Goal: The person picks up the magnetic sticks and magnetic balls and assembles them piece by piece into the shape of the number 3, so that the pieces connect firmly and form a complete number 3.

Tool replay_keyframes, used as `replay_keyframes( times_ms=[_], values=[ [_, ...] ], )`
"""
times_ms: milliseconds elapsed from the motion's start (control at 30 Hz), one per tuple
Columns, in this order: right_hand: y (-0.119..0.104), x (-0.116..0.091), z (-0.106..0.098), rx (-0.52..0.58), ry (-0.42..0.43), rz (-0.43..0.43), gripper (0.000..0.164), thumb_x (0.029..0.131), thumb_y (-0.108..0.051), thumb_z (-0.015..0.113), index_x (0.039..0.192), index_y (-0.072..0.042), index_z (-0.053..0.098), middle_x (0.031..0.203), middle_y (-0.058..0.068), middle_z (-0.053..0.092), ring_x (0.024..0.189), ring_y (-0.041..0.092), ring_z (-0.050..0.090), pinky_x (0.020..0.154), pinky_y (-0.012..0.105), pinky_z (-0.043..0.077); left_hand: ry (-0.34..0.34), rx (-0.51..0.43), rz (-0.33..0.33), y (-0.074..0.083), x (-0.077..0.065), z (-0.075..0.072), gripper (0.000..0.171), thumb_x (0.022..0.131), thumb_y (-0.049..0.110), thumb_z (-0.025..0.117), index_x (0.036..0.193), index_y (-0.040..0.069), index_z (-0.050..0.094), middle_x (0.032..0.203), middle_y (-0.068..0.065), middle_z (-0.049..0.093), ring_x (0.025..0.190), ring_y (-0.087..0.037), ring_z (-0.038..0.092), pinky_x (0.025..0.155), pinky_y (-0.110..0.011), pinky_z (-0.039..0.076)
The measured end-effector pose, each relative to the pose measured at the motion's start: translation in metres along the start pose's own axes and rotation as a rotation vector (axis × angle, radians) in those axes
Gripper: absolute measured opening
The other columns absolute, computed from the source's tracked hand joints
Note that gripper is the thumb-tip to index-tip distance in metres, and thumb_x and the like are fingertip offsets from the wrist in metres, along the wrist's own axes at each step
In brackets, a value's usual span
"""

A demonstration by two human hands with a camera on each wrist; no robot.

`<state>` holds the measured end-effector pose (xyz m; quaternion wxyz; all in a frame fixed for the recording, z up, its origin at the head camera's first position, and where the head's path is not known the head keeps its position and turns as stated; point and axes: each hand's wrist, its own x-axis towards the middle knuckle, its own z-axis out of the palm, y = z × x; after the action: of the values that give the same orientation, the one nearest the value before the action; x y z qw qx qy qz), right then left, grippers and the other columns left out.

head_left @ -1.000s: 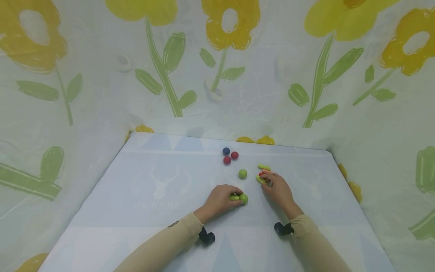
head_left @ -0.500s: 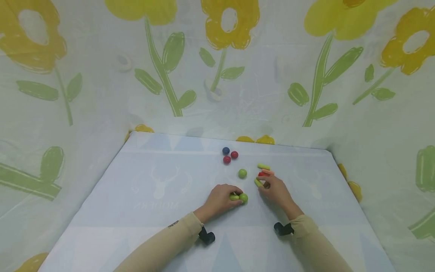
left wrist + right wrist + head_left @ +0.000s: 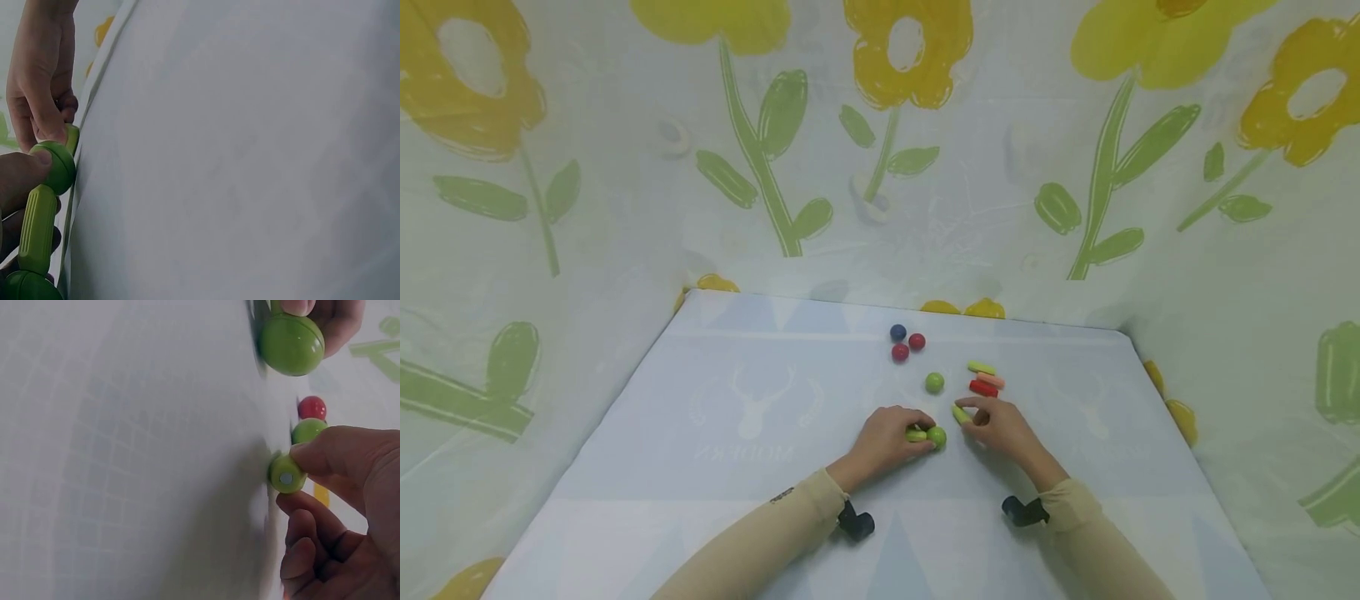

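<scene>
My left hand [image 3: 887,435] grips a magnetic toy piece near the table's middle. In the left wrist view this piece is a light green ribbed rod [image 3: 37,228] with a green ball [image 3: 57,167] at one end and another green ball [image 3: 30,286] at the other. My right hand [image 3: 1006,429] pinches a yellow-green magnetic rod [image 3: 961,414] between thumb and finger, a little to the right of the left hand's ball. One end of that rod, with a round silvery magnet [image 3: 285,478], faces the right wrist camera. The rod and the ball are apart.
A loose green ball [image 3: 934,382] lies beyond the hands. Farther back sit a blue ball [image 3: 898,333] and two red balls [image 3: 900,352]. A red rod [image 3: 983,388], a pink rod [image 3: 991,380] and a green rod [image 3: 981,367] lie beyond my right hand.
My right hand has drawn the yellow-green rod away from the other rods, leftward and nearer to me, uncovering the red and pink rods. My left hand has stayed in place.
</scene>
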<state>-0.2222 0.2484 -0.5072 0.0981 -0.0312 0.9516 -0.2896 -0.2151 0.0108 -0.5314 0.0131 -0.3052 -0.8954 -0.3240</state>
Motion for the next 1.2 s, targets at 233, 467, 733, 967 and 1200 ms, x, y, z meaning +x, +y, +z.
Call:
replay_keyframes(
  times_ms=[233, 467, 733, 967, 1200],
  values=[
    [-0.002, -0.003, 0.001, 0.017, -0.012, 0.02, 0.039, 0.089, -0.013, 0.074, 0.127, -0.017, 0.069, 0.081, 0.002, 0.062, 0.069, 0.018, 0.056, 0.061, 0.031, 0.048, 0.006, -0.008, -0.006, -0.001, 0.0, 0.0, 0.027, 0.087, 0.035, 0.081, 0.11, 0.022, 0.076, 0.099, 0.013, 0.073, 0.082, -0.003, 0.056, 0.079, -0.025, 0.046],
    [-0.002, -0.002, 0.001, 0.078, -0.026, 0.023, 0.038, 0.089, -0.011, 0.072, 0.126, -0.018, 0.066, 0.082, 0.003, 0.061, 0.069, 0.019, 0.055, 0.061, 0.032, 0.048, -0.005, -0.012, -0.018, 0.0, 0.001, 0.001, 0.027, 0.087, 0.035, 0.081, 0.11, 0.022, 0.076, 0.098, 0.012, 0.073, 0.08, -0.003, 0.055, 0.078, -0.025, 0.046],
    [-0.004, 0.002, 0.005, 0.227, -0.046, 0.041, 0.039, 0.092, -0.014, 0.073, 0.129, -0.019, 0.062, 0.084, 0.004, 0.063, 0.072, 0.021, 0.056, 0.063, 0.032, 0.049, -0.001, -0.004, -0.024, 0.001, 0.0, -0.001, 0.026, 0.087, 0.036, 0.081, 0.109, 0.023, 0.077, 0.096, 0.014, 0.072, 0.079, -0.003, 0.053, 0.076, -0.024, 0.044],
    [-0.011, 0.002, 0.011, 0.375, -0.044, 0.021, 0.04, 0.094, -0.015, 0.072, 0.132, -0.016, 0.058, 0.087, 0.006, 0.065, 0.074, 0.021, 0.058, 0.063, 0.032, 0.049, 0.004, 0.0, -0.024, 0.0, 0.0, -0.001, 0.026, 0.087, 0.036, 0.082, 0.108, 0.023, 0.077, 0.095, 0.014, 0.072, 0.078, -0.003, 0.053, 0.075, -0.024, 0.044],
    [-0.017, 0.002, 0.016, 0.406, -0.022, 0.05, 0.039, 0.095, -0.018, 0.071, 0.131, -0.016, 0.056, 0.091, 0.006, 0.068, 0.075, 0.021, 0.059, 0.064, 0.032, 0.048, 0.014, -0.001, -0.018, 0.0, 0.0, 0.0, 0.026, 0.086, 0.035, 0.082, 0.108, 0.022, 0.076, 0.095, 0.013, 0.072, 0.078, -0.004, 0.053, 0.075, -0.024, 0.044]
  ],
)
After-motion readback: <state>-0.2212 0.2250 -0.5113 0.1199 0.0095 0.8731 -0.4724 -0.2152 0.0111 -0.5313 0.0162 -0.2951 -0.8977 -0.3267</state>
